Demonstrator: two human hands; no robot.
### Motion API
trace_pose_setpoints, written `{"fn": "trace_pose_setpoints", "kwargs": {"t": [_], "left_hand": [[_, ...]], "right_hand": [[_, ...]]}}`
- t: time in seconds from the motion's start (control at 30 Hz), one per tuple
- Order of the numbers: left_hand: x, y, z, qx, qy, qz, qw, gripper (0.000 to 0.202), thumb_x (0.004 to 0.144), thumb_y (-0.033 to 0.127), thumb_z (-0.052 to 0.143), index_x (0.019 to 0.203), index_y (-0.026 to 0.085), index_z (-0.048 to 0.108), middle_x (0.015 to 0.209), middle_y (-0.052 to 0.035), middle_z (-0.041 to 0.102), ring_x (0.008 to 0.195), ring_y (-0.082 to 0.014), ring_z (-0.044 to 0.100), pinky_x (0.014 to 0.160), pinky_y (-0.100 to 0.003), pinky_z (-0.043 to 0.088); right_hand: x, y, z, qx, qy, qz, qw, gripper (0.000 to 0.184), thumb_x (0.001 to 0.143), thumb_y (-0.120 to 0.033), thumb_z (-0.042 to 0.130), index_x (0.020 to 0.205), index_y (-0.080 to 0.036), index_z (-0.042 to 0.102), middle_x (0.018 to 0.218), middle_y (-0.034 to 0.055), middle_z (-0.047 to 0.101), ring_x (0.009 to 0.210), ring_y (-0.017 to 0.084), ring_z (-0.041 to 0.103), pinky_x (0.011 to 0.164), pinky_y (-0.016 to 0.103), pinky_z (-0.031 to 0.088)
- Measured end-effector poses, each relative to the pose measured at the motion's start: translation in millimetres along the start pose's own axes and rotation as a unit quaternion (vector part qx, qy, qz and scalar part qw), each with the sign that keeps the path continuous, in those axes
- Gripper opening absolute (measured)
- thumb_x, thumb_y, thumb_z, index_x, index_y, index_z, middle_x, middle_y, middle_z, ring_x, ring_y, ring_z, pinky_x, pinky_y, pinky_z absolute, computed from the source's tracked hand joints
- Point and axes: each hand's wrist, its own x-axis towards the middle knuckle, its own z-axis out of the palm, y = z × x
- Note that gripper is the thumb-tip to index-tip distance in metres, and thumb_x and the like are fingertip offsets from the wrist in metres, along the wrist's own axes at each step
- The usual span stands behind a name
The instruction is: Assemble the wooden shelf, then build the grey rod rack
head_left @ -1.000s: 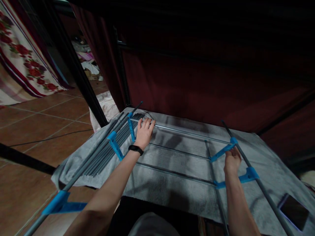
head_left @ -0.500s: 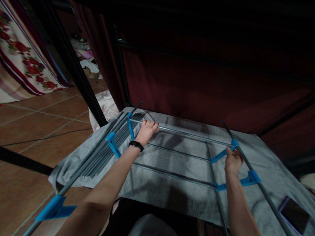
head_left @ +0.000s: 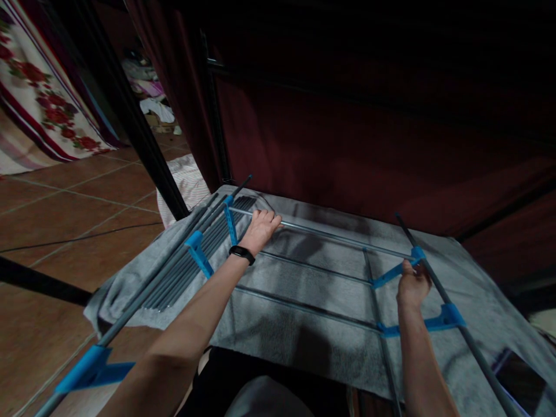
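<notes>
My left hand (head_left: 262, 227), with a black band on its wrist, is closed over a thin grey metal tube (head_left: 339, 236) near its left end. That tube spans between a blue plastic bracket (head_left: 230, 223) on the left and another blue bracket (head_left: 393, 275) on the right. My right hand (head_left: 412, 285) grips the right bracket where the tube meets it; some of its fingers are hidden behind. A thicker grey pole (head_left: 436, 284) runs through this bracket and a lower blue bracket (head_left: 449, 317). Two more crossbars lie below the held tube.
Several loose grey tubes (head_left: 200, 258) lie side by side at the left on a grey blanket (head_left: 304, 336). A phone (head_left: 519, 379) rests at the right. A black post (head_left: 143, 139) stands at the left, and a dark red curtain (head_left: 347, 156) hangs behind.
The right pole with its blue brackets has shifted slightly to the right, my right hand moving with it. My left hand keeps its grip on the tube.
</notes>
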Motion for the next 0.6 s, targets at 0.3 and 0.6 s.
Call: {"fn": "trace_pose_setpoints", "kwargs": {"t": [0.3,0.6], "left_hand": [[0,0,2.6,-0.003,0.007,0.002,1.000,0.029,0.097,0.036,0.037,0.094,0.018,0.059,0.091,-0.0124,0.059,0.090,-0.0278,0.050,0.080,-0.041,0.035],[-2,-3,6.9,0.010,0.045,0.016,0.999,0.030,0.096,0.038,0.038,0.101,0.018,0.060,0.092,-0.0119,0.061,0.091,-0.0292,0.052,0.085,-0.044,0.035]], "right_hand": [[-3,-7,2,0.010,0.003,-0.001,1.000,0.034,0.072,-0.047,0.061,0.083,-0.015,0.061,0.082,0.0064,0.063,0.089,0.025,0.058,0.089,0.038,0.044],[-6,-9,-3,0.033,-0.064,-0.020,0.997,0.032,0.077,-0.043,0.050,0.091,-0.016,0.059,0.089,0.0065,0.063,0.085,0.021,0.058,0.085,0.034,0.043]]}}
